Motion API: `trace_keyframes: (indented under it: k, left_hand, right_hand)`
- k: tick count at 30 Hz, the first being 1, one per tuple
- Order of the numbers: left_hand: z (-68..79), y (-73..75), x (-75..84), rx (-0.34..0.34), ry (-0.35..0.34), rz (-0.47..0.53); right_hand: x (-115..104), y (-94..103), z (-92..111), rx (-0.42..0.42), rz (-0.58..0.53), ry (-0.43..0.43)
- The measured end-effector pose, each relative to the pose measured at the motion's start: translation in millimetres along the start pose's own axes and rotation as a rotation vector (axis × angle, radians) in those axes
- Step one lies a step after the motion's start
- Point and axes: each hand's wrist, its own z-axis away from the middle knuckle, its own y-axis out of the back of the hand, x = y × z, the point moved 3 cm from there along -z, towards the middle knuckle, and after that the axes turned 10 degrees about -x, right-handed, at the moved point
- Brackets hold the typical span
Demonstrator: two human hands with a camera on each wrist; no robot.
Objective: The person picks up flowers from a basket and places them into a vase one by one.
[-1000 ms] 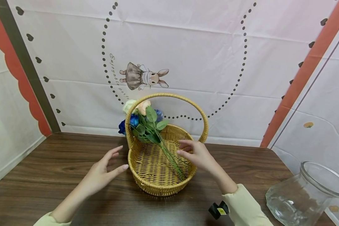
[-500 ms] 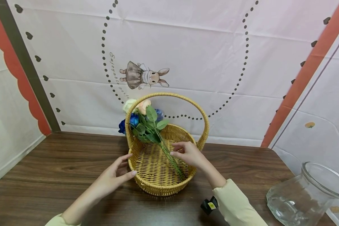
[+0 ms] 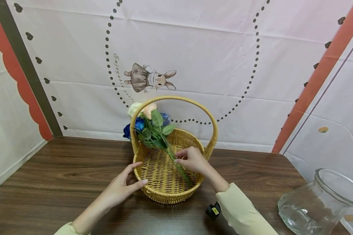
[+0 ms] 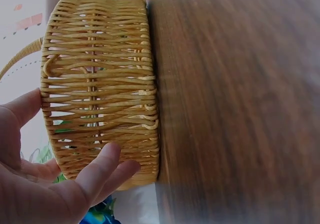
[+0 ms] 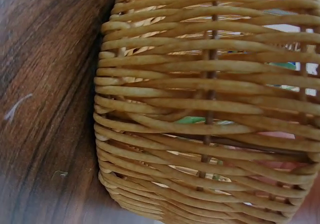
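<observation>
A yellow wicker basket (image 3: 164,195) with a tall arched handle stands on the table. A bunch of artificial roses lies across it, with white, peach and blue blooms (image 3: 139,124) past the back left rim and green stems (image 3: 184,176) slanting down to the front right. My left hand (image 3: 122,187) is at the basket's left rim, thumb and index fingertips on the edge. In the left wrist view, other fingers (image 4: 102,171) lie along the outer wall. My right hand (image 3: 192,160) reaches over the right rim, thumb and index fingertips right at the stems, a small gap between them.
A wide-mouthed clear glass vase (image 3: 309,202) stands at the table's right edge. A black object with a yellow label (image 3: 213,211) sits beside the right sleeve (image 3: 244,210). A printed cloth backdrop (image 3: 211,58) rises behind the dark wooden table (image 3: 61,176).
My left hand has moved right onto the basket's rim. The right hand has moved left and slightly down to the stems, thumb and index finger coming closer together. Basket and roses stay put.
</observation>
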Motion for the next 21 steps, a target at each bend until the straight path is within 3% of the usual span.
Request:
trace_keyframes:
  k: [8, 13, 21]
  left_hand:
    - [-0.5, -1.7, 0.6, -0.002, 0.009, 0.039]
    - [-0.8, -1.8, -0.1, -0.017, 0.006, 0.071]
    - [-1.3, -1.2, 1.2, -0.018, 0.005, 0.082]
  right_hand:
    - [-1, -2.3, -4, 0.075, 0.040, -0.019]
    - [-1, 1.0, -3, 0.113, -0.033, -0.068]
    - [-11, 11.2, 1, 0.102, -0.217, -0.108]
